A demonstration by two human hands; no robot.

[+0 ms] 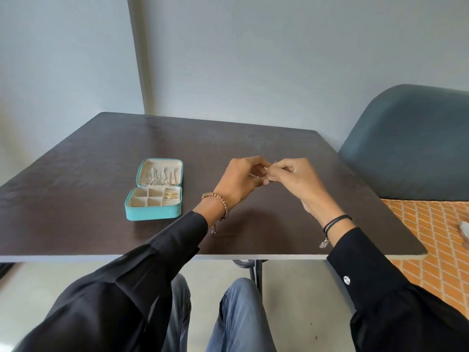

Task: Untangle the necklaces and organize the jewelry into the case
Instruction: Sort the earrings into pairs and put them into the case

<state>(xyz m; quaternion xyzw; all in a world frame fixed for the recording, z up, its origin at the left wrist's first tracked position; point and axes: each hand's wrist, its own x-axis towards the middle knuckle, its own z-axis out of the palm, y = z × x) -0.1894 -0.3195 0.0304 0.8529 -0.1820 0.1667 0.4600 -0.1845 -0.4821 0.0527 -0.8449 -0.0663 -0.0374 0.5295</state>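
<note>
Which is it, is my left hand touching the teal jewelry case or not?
Apart. The head view shows bare table between the left hand and the jewelry case; that hand and the right hand pinch a necklace.

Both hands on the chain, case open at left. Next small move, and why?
Probably ease the hands apart slightly to loosen the tangle: left hand and right hand both pinch the thin necklace chain close together above the table, so it seems not ready for the open teal jewelry case.
</note>
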